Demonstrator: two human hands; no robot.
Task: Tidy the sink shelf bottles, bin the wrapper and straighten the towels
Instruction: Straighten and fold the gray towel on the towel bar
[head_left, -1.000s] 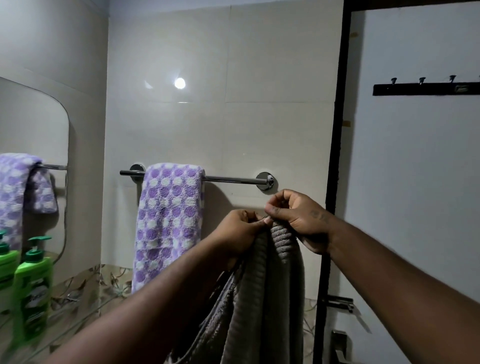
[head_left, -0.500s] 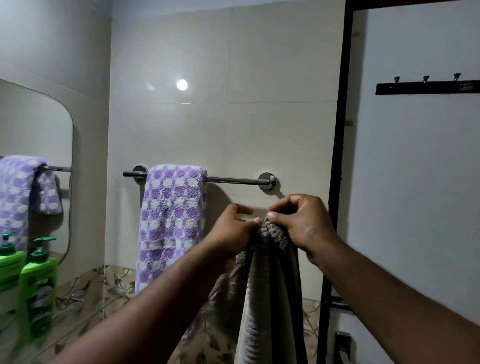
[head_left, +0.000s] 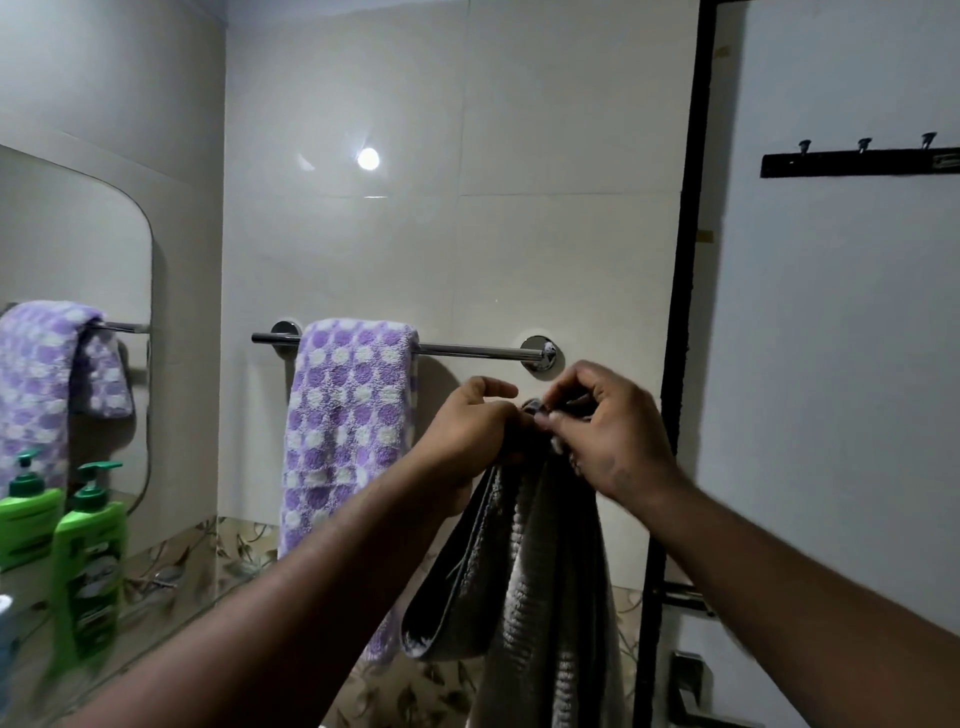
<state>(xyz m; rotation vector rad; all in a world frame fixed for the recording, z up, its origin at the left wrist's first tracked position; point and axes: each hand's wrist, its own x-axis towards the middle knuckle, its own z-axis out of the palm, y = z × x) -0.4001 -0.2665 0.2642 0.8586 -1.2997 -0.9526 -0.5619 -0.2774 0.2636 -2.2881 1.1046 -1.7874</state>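
A grey ribbed towel (head_left: 540, 597) is held bunched at its top edge just below the right end of the chrome towel rail (head_left: 472, 352), not touching it. The left hand (head_left: 470, 434) is raised with its fingers curled round the gathered edge and the thumb lifted above. The right hand (head_left: 610, 436) is set just beside it, its back turned to the camera, with the cloth pinched between thumb and fingertips. Both forearms are stretched forward and upward. The towel is left hanging in folds below the hands. A purple spotted towel (head_left: 348, 415) is draped over the rail's left half. A green pump bottle (head_left: 88, 566) is seen well left of the rail, lower down.
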